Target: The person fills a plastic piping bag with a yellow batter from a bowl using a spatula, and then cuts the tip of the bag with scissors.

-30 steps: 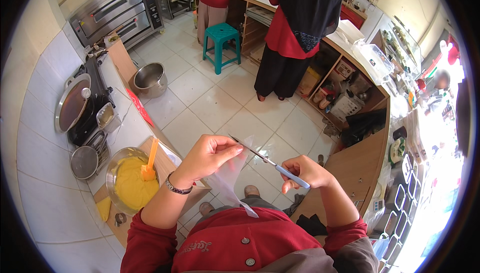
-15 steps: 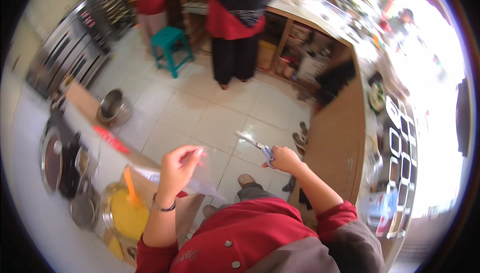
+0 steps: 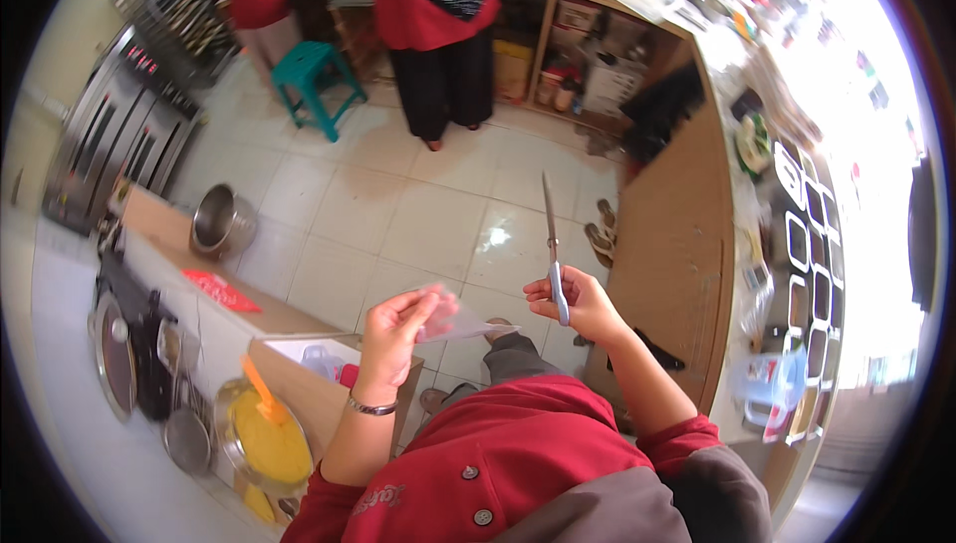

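Note:
Pinched between the thumb and fingers of my left hand (image 3: 391, 336) is a clear plastic bag (image 3: 472, 325), its pointed end stretching right toward my other hand. My right hand (image 3: 588, 306) grips a pair of scissors (image 3: 553, 244) by the blue-grey handles. The blades lie together and point away from me, apart from the bag. Below and left of my left hand stands a metal bowl (image 3: 225, 437) of yellow batter (image 3: 267, 433), with an orange spatula (image 3: 261, 386) leaning in it.
An open drawer (image 3: 289, 346) juts out beneath my left forearm. Pans and a sieve (image 3: 186, 440) lie on the left counter. A metal pot (image 3: 223, 221), a teal stool (image 3: 317, 85) and two people stand farther off. On the right counter (image 3: 732, 364) are several trays.
The scissors have swung from pointing far left to pointing straight away from me. My left hand has shifted right with the bag, and the view has turned slightly.

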### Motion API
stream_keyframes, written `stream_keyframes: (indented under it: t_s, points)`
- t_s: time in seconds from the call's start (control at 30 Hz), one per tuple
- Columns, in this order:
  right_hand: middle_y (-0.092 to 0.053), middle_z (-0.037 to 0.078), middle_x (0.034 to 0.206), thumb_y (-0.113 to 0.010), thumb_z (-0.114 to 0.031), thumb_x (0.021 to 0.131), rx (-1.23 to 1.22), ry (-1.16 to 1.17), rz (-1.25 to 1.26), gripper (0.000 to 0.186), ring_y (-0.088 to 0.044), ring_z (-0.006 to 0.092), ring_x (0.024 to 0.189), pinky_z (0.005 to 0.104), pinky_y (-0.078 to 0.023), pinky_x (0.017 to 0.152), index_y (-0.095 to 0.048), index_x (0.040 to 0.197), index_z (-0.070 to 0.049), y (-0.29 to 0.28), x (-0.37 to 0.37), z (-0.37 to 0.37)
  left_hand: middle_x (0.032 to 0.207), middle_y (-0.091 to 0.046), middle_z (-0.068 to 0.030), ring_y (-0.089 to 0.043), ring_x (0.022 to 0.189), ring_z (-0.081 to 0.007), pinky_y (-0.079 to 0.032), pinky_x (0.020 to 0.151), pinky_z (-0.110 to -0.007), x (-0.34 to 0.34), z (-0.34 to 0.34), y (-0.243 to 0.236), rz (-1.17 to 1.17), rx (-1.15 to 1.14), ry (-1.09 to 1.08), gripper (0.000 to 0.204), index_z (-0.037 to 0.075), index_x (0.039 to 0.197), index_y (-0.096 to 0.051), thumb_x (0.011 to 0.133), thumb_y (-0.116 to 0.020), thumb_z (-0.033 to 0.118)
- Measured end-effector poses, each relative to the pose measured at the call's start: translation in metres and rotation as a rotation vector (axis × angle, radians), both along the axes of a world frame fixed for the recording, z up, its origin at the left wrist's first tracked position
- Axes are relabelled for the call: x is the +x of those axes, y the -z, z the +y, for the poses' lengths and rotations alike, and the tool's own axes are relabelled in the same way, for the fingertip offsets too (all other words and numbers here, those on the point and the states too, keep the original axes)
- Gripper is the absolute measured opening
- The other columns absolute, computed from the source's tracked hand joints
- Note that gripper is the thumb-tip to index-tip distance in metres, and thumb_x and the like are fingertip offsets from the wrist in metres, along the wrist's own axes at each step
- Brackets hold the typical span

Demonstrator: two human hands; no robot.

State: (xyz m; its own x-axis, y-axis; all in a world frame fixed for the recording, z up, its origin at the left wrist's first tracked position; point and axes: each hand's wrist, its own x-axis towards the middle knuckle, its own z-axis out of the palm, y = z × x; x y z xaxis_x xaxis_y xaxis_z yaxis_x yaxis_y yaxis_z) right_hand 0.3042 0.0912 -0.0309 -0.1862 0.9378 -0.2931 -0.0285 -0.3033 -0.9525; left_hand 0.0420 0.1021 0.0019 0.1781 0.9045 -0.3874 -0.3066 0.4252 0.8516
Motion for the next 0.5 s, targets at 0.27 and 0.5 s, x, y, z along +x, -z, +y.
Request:
stream_keyframes:
  t_s: [0.27,0.5]
  points:
    - [-0.063,0.014,0.099,-0.072,-0.005,0.076,0.278,-0.309,-0.059,0.025,-0.06,0.0155,0.086,0.0288,-0.049,0.078,-0.051,0.089,-0.001,-0.032,-0.094,0.037,0.086,-0.066,-0.0125,-0.065,0.08,-0.016,-0.053,0.077,-0.028,-0.029,-0.039,-0.005,0.142,0.293,-0.339,0.011,-0.006,0.092,-0.062,0.083,-0.061,-0.001]
    - [-0.066,0.009,0.085,-0.074,-0.008,0.073,0.434,-0.511,-0.155,0.024,-0.061,0.0135,0.076,0.0276,-0.049,0.07,-0.053,0.083,-0.001,-0.025,-0.162,0.052,0.087,-0.067,-0.0129,-0.065,0.083,-0.0166,-0.053,0.073,-0.025,-0.066,-0.106,-0.02,0.309,0.552,-0.632,0.007,-0.006,0.089,-0.062,0.084,-0.058,-0.004]
